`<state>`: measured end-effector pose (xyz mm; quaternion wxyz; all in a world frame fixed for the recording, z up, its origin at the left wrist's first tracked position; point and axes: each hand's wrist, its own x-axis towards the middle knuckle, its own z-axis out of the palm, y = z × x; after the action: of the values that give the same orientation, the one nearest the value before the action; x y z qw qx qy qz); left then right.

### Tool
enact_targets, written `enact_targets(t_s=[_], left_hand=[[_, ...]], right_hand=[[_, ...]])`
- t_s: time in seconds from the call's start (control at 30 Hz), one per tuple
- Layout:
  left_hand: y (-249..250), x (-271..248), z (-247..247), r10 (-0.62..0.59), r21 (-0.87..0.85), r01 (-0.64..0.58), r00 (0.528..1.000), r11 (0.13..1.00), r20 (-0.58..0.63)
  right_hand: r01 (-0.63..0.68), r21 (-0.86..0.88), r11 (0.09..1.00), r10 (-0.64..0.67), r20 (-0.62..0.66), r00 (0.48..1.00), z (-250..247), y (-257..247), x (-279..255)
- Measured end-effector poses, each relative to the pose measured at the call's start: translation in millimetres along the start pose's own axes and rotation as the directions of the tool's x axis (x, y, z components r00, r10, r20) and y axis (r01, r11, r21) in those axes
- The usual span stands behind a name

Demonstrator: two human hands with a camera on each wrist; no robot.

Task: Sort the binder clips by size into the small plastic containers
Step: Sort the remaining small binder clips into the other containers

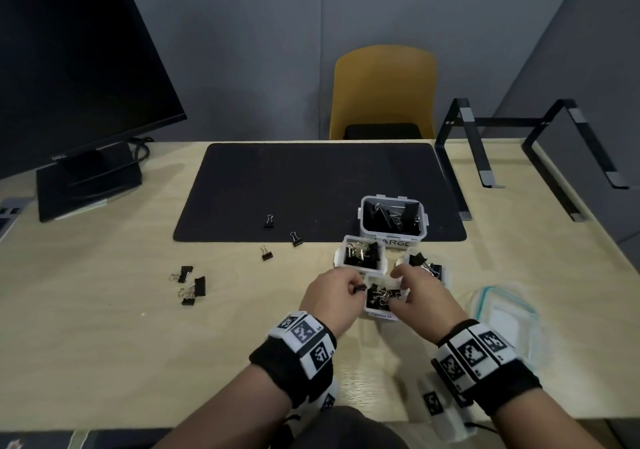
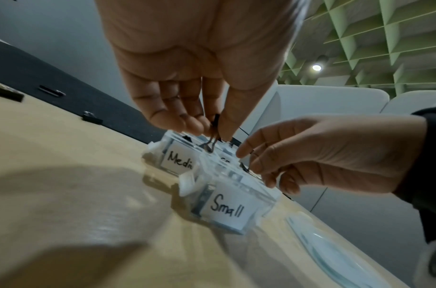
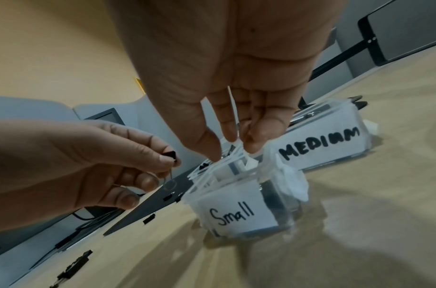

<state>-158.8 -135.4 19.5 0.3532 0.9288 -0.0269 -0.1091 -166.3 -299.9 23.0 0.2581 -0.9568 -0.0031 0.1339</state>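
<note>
My left hand [image 1: 356,289] pinches a small black binder clip [image 1: 361,288] between thumb and forefinger, just left of the clear container labelled Small [image 1: 377,313]. In the left wrist view the small binder clip [image 2: 215,121] hangs from my left hand [image 2: 215,132] with its wire handles down, above the containers. My right hand [image 1: 398,289] grips the Small container [image 3: 236,212] at its rim; thumb and fingers of the right hand [image 3: 232,146] curl onto the rim. Behind stand two Medium containers [image 1: 363,252] [image 1: 426,266] and the Large container [image 1: 393,221], all holding clips.
Several loose clips lie to the left: one on the black mat [image 1: 268,221], two at its front edge [image 1: 296,239] [image 1: 266,252], and a cluster further left [image 1: 192,289]. A clear lid with a teal seal [image 1: 502,320] lies right. A monitor [image 1: 69,84] stands back left.
</note>
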Motion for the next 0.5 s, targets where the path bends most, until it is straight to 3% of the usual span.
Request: enact_targets(t_s=[0.2,0.3,0.5], left_hand=[[9,2,19,-0.027,-0.060,0.027,1.000,0.998,0.003],[3,6,16,-0.063,-0.079,0.056,0.995,0.995,-0.083],[-40,26,-7,-0.183,0.052,0.201,0.953,0.978,-0.240]], right_hand=[[0.023,-0.056,0.998,-0.016,0.121,0.992,-6,15,-3],[0.059,-0.068,0.996,-0.047,0.159,0.986,-6,19,-1],[0.102,-0.055,0.993,-0.092,0.162,0.982,-7,22,1]])
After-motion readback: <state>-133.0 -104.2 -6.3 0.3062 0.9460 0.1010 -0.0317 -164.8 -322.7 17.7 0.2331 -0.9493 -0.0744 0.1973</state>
